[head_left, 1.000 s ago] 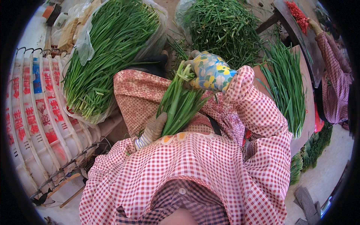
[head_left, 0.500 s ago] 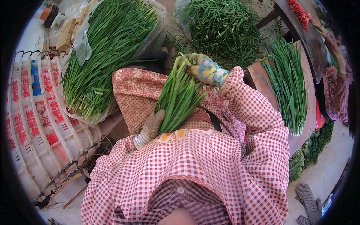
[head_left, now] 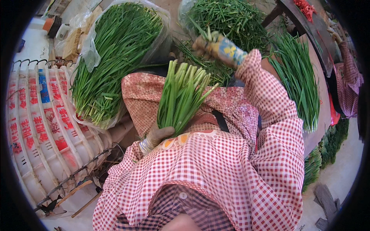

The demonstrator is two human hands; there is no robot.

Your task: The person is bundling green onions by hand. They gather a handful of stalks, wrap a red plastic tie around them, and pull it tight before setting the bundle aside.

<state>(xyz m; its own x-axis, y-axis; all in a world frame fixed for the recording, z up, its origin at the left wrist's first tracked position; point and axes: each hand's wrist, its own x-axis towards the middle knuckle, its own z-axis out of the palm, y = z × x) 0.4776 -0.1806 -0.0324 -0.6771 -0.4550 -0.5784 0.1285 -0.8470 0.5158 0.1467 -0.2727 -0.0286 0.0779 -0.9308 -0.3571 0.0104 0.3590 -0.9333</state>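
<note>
My left hand, in a pale work glove, is wrapped round a bunch of green chives close to my waist. The pale cut ends of the bunch point away from me; its lower part is hidden behind the hand and my apron. My right hand, in a glove with a blue and yellow floral pattern, is beyond the bunch and apart from it. Its fingers are curled and somewhat blurred, with a few loose chive blades sticking out of them. Under it lies a scatter of green trimmings.
A plastic-lined heap of chives stands at left, beside a white ribbed crate. A pile of loose green scraps is ahead. At right, more chives lie on a board, and another person's checked sleeve shows beyond.
My right hand has left the top of the bunch and moved away to the far right with a few blades. My left hand still holds the bunch, whose cut ends now show.
</note>
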